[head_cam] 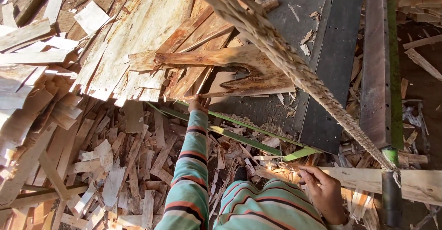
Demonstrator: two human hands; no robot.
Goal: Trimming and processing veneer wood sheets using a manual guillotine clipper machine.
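My left hand [199,104], in a striped sleeve, reaches forward and grips the near edge of a thin wood veneer sheet [239,80] with a ragged hole in it. That sheet lies on a stack of veneer sheets [138,37] spread over a dark metal table [322,64]. My right hand [322,191] is low at the right, fingers curled on the end of a pale wooden plank [414,184].
A thick braided rope [294,69] runs diagonally from the top centre down to a metal post [391,188]. Heaps of broken veneer scraps [115,165] cover the ground. A green metal frame bar [244,138] edges the table. Loose boards [27,41] pile up at the left.
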